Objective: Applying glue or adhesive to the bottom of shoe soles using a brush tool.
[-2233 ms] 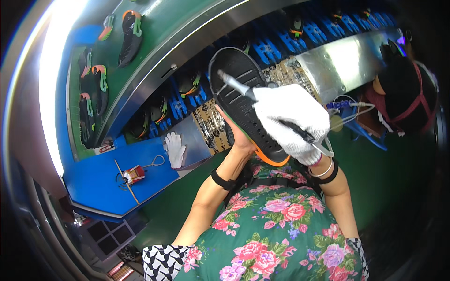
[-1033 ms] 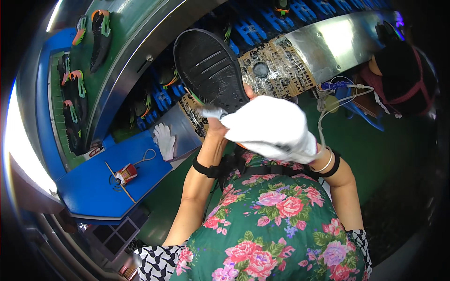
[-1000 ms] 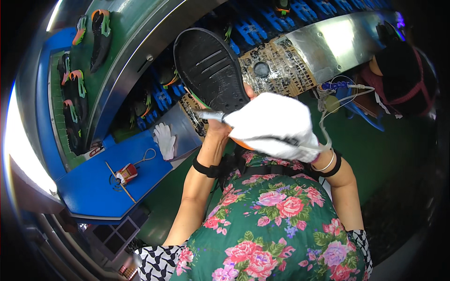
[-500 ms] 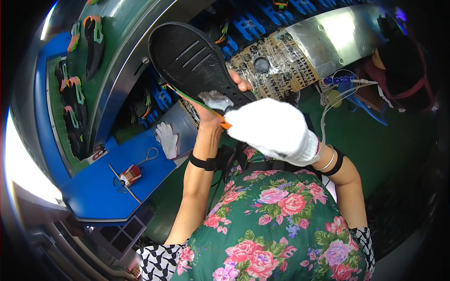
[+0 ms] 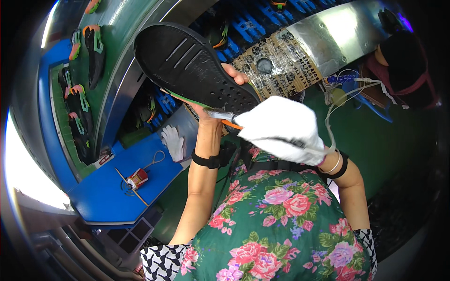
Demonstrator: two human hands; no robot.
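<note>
Shoe sole (image 5: 194, 70), black, sits in my bare left hand (image 5: 220, 100) grip; my gloved right hand (image 5: 280, 129) clamps a brush (image 5: 220, 114) against its edge.

Only spot a small white label (image 5: 105, 158) with red print on the blue table's (image 5: 101, 199) edge (tiny, unreadable anyway).

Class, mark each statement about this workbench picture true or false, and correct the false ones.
1. The left hand holds a black sole. True.
2. The right hand is bare. False: it wears a white glove.
3. A white glove lies on the blue table. True.
4. The right hand holds a brush against the sole's edge. True.
5. The sole rests flat on the table. False: it is held up in the air.
</note>
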